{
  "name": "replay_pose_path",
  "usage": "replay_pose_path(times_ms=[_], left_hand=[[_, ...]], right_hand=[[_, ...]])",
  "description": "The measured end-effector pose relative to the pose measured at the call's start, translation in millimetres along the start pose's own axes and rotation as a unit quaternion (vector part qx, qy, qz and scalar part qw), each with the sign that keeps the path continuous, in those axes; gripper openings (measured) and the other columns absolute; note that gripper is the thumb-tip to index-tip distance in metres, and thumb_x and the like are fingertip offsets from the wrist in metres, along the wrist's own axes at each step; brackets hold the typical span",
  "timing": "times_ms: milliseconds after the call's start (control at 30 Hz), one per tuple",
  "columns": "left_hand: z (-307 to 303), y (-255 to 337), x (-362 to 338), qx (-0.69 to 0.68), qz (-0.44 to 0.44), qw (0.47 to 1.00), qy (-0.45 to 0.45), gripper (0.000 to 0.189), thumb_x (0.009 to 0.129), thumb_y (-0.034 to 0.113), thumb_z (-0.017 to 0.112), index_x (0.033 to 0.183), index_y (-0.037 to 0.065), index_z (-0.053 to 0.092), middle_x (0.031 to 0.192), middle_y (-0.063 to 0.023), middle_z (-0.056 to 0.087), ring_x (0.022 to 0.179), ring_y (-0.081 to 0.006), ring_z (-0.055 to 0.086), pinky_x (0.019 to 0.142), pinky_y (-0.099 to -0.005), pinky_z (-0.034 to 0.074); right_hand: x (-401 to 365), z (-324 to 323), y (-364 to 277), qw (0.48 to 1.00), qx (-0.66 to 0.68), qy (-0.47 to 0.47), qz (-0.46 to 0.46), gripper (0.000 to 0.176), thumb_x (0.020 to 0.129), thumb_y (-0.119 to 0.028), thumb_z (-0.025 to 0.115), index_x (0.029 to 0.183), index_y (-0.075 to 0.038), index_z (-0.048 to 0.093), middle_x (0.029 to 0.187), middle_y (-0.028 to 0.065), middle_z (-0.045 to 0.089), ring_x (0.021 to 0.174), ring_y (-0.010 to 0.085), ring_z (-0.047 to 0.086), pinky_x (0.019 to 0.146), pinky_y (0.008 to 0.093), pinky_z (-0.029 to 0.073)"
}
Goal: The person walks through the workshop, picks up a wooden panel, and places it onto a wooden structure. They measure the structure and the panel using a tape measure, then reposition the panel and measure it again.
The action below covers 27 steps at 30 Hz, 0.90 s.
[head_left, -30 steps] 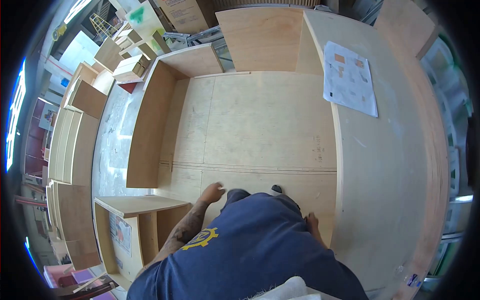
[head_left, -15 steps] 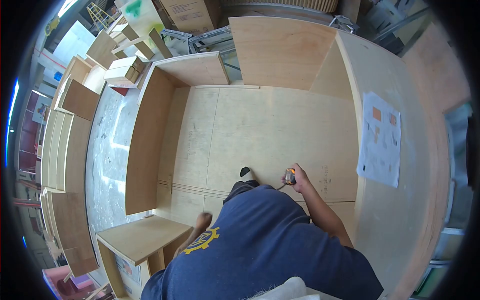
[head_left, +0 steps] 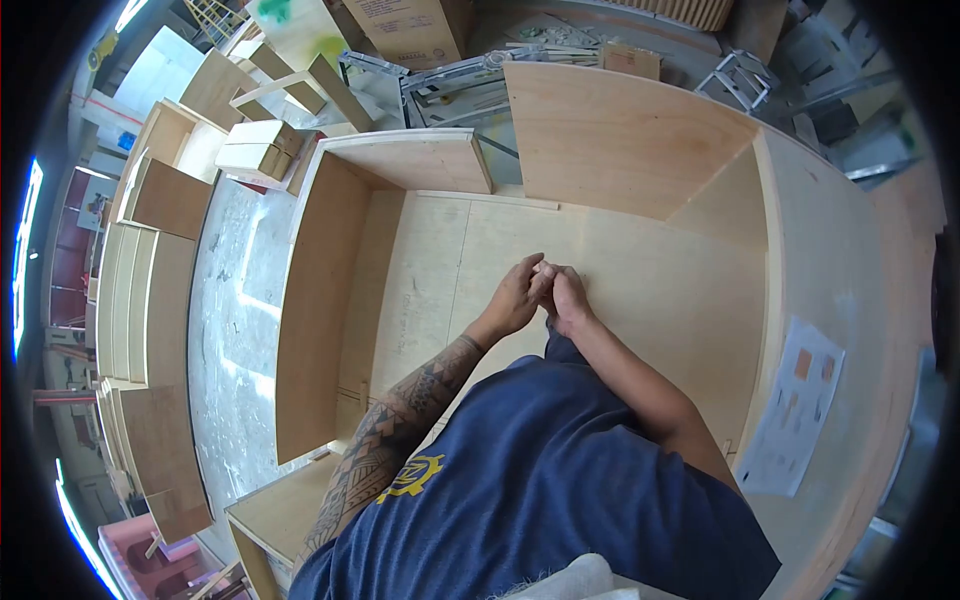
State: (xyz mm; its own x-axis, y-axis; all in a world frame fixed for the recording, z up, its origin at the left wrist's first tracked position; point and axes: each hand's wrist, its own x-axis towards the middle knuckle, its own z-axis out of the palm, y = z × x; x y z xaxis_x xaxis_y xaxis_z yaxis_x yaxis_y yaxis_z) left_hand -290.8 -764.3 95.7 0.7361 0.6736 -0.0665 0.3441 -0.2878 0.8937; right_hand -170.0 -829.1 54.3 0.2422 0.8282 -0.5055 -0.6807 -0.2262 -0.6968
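Note:
My left hand [head_left: 514, 297] and my right hand [head_left: 567, 300] meet in front of my body, above the pale plywood bottom panel [head_left: 600, 262] of a large open cabinet. Both sets of fingers are curled and pressed together at the tips. Whatever lies between them, if anything, is hidden. The tape measure from the earlier frame does not show in this view. Around the hands stand the cabinet's left wooden side [head_left: 318, 315], its back board [head_left: 620, 135] and its right side [head_left: 768, 210].
A printed sheet [head_left: 795, 405] is attached to the right panel. At lower left is a smaller wooden box [head_left: 285, 500]. Stacked cabinet parts [head_left: 150, 310] line the far left. Beyond the back are a metal folding stand [head_left: 440, 85] and a cardboard carton [head_left: 410, 30].
My left hand has come up from low on the left to meet my right hand, which moved up and slightly left. The tape measure in my right hand is out of sight. The view has shifted.

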Motion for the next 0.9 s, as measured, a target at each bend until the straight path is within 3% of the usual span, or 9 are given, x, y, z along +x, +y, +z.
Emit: replay_pose_path(times_ms=[33,200,267,400,600,667,733,833,900], left_hand=[[-7,9,13,-0.054,-0.070,0.996,0.000,0.051,0.107,0.038,0.049,0.140,-0.001,0.048,0.111,-0.0228,0.068,0.102,-0.0292,0.068,0.090,-0.0380,0.054],[-38,-29,92,-0.053,-0.133,0.989,-0.046,0.042,0.103,0.033,0.055,0.132,0.002,0.054,0.107,-0.0229,0.070,0.100,-0.0377,0.069,0.086,-0.0415,0.054],[-55,-32,107,0.079,-0.049,0.996,-0.007,0.040,0.102,0.029,0.056,0.132,0.003,0.055,0.109,-0.0219,0.068,0.104,-0.0367,0.066,0.091,-0.0427,0.051],[-99,-31,120,0.057,-0.104,0.992,0.051,0.038,0.102,0.026,0.055,0.132,0.002,0.057,0.110,-0.0177,0.067,0.103,-0.0292,0.067,0.090,-0.0406,0.052],[-147,-95,111,0.052,-0.165,0.980,0.102,0.030,0.100,0.018,0.054,0.125,0.002,0.061,0.103,-0.0157,0.067,0.097,-0.0284,0.062,0.089,-0.0374,0.050],[-161,-113,126,0.049,-0.173,0.978,0.105,0.029,0.101,0.018,0.052,0.123,0.001,0.062,0.099,-0.0142,0.066,0.092,-0.0250,0.062,0.085,-0.0353,0.050],[-174,-141,146,-0.024,-0.221,0.953,0.203,0.031,0.106,0.025,0.046,0.115,0.000,0.061,0.082,-0.0018,0.057,0.068,-0.0081,0.051,0.062,-0.0232,0.042],[-208,-179,199,-0.151,-0.286,0.918,0.228,0.032,0.107,0.026,0.044,0.114,-0.001,0.060,0.073,0.0037,0.052,0.060,-0.0027,0.043,0.053,-0.0209,0.035],[-235,-225,232,-0.151,-0.335,0.903,0.222,0.032,0.107,0.026,0.044,0.115,0.001,0.061,0.073,0.0034,0.053,0.058,-0.0041,0.045,0.051,-0.0219,0.037]], right_hand=[[19,-2,-7,1.000,0.001,0.013,0.008,0.016,0.101,-0.020,0.050,0.096,-0.009,0.061,0.082,0.0019,0.063,0.076,0.0144,0.065,0.071,0.0315,0.057],[108,-7,-65,0.983,-0.006,-0.068,0.170,0.031,0.104,-0.030,0.055,0.104,0.000,0.063,0.103,0.0118,0.068,0.088,0.0207,0.068,0.080,0.0369,0.060],[141,-2,-88,0.946,-0.180,-0.129,0.238,0.043,0.101,-0.042,0.061,0.110,0.000,0.058,0.101,0.0100,0.066,0.086,0.0199,0.068,0.083,0.0374,0.060],[216,15,-148,0.955,-0.181,-0.130,0.196,0.039,0.101,-0.040,0.062,0.106,-0.001,0.058,0.097,0.0078,0.063,0.085,0.0179,0.067,0.083,0.0379,0.060],[298,28,-301,0.976,-0.177,-0.120,-0.036,0.029,0.102,-0.036,0.062,0.101,-0.007,0.059,0.094,0.0028,0.060,0.089,0.0128,0.062,0.087,0.0326,0.056],[324,21,-333,0.925,-0.341,-0.063,-0.159,0.027,0.100,-0.033,0.064,0.100,-0.005,0.060,0.096,0.0058,0.062,0.093,0.0160,0.060,0.086,0.0351,0.051],[350,16,-357,0.745,-0.522,0.057,-0.412,0.027,0.098,-0.030,0.066,0.099,-0.004,0.060,0.096,0.0107,0.062,0.094,0.0242,0.060,0.086,0.0389,0.047],[393,-18,-364,0.644,-0.656,0.178,-0.351,0.031,0.098,-0.035,0.064,0.098,-0.004,0.061,0.103,0.0154,0.062,0.100,0.0372,0.059,0.086,0.0474,0.047],[411,-25,-360,0.668,-0.660,0.228,-0.259,0.034,0.099,-0.039,0.061,0.098,-0.005,0.062,0.103,0.0145,0.063,0.100,0.0368,0.060,0.085,0.0478,0.048]])
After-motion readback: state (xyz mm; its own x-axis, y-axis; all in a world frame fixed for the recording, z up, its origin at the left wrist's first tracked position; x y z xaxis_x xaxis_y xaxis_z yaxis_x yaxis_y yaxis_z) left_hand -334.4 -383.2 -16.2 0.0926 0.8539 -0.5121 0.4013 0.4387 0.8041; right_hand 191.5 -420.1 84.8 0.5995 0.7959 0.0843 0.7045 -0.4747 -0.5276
